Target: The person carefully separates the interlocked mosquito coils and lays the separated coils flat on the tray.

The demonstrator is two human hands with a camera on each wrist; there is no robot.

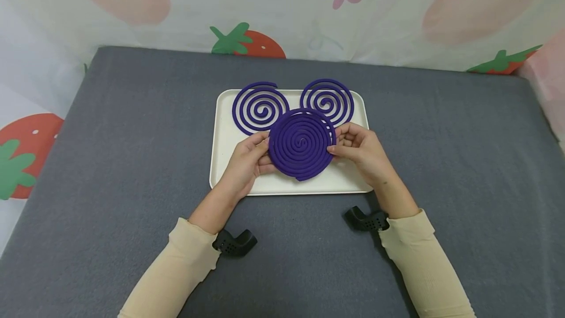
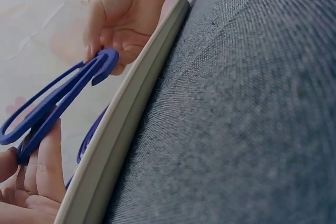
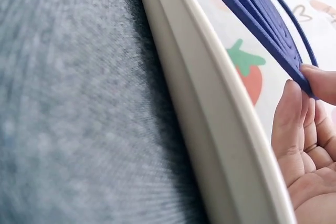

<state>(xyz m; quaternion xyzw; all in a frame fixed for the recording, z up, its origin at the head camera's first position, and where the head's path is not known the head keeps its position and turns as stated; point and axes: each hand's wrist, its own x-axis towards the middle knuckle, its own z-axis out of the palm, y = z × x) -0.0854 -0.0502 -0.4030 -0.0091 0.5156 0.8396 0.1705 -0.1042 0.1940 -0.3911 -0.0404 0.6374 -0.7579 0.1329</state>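
Both hands hold a purple mosquito coil (image 1: 302,145) raised over a white tray (image 1: 223,126); its windings lie closely nested, like two coils fitted together. My left hand (image 1: 247,161) grips its left rim between thumb and fingers. At the right rim my right hand (image 1: 359,153) pinches it with thumb and forefinger. In the left wrist view the held coil (image 2: 68,93) shows outer strands standing apart from each other. Two looser purple coils rest at the back of the tray, one at left (image 1: 263,111) and one at right (image 1: 326,104), both reaching over its back rim.
A grey cloth (image 1: 132,161) covers the table under the tray. Behind the table's far edge hangs a white curtain (image 1: 287,9) printed with strawberries and flowers. Black wrist devices (image 1: 236,243) sit at both cuffs.
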